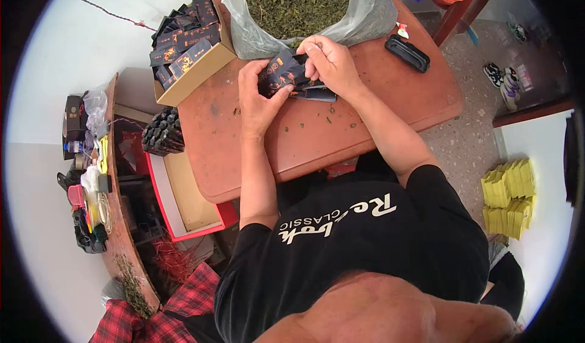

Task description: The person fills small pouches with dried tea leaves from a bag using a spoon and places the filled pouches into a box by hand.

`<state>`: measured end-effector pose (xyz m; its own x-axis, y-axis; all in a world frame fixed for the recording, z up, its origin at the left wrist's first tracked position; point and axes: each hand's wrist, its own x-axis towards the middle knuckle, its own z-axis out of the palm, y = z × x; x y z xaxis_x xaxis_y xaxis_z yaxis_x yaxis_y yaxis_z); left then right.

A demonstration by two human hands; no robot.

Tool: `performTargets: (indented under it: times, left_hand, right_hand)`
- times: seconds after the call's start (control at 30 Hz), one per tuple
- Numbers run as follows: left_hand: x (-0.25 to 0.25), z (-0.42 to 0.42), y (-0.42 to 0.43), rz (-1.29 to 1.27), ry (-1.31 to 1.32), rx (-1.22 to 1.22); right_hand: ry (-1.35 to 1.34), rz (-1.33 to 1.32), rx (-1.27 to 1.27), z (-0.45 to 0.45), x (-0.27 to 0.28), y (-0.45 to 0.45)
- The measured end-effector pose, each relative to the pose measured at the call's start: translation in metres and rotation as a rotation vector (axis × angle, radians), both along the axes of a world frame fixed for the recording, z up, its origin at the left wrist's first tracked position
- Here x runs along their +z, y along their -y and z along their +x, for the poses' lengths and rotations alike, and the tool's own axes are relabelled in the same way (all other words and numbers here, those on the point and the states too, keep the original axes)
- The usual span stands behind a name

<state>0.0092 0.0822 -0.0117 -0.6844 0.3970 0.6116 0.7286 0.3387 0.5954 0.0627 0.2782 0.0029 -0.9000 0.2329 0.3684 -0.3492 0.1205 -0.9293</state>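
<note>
My left hand [261, 98] is closed round a black packet [281, 70] with orange print, held tilted just above the red-brown table [317, 127]. Close by its top edge, my right hand [329, 64] has its fingers curled in a pinch; whatever they hold is hidden. More flat black packets [317, 93] lie partly under my hands. Beyond them stands a clear plastic bag [239, 26], rolled open and full of dried green leaves [298, 5]. To the left, a cardboard box [204, 72] is heaped with similar black packets [186, 38].
A small black tray [407, 53] rests toward the table's right side. Left of the table are a bundle of dark packets [163, 131] and a red-rimmed box [183, 190]. Yellow stacks [509, 197] stand at right, shoes [503, 81] on the floor beyond.
</note>
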Motion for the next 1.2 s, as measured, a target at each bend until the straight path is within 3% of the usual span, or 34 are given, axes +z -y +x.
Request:
performTargets:
  times: [0.13,0.23,0.37,0.67,0.77,0.97,1.2]
  left_hand:
    - [-0.001,0.002,0.001,-0.064,-0.159,0.062]
    - [-0.006,-0.001,0.001,-0.131,-0.231,0.108]
    - [-0.007,-0.002,0.002,-0.170,-0.217,0.158]
    - [-0.018,-0.009,0.004,0.074,0.123,0.056]
    - [-0.017,-0.007,0.003,0.129,0.220,0.027]
    - [-0.010,-0.005,0.006,0.002,0.063,0.026]
    - [-0.011,-0.004,0.005,0.094,0.062,0.036]
  right_hand:
    - [-0.082,0.105,-0.046,-0.001,-0.008,0.004]
    - [-0.238,0.326,-0.169,-0.004,-0.013,0.009]
    - [-0.105,0.139,-0.089,0.000,-0.007,0.005]
    - [0.120,-0.213,0.110,-0.002,-0.005,-0.007]
    - [0.093,-0.211,0.168,-0.002,-0.007,-0.003]
    - [0.034,-0.092,0.141,0.000,-0.005,-0.003]
    - [-0.045,0.098,0.171,0.008,0.003,-0.001]
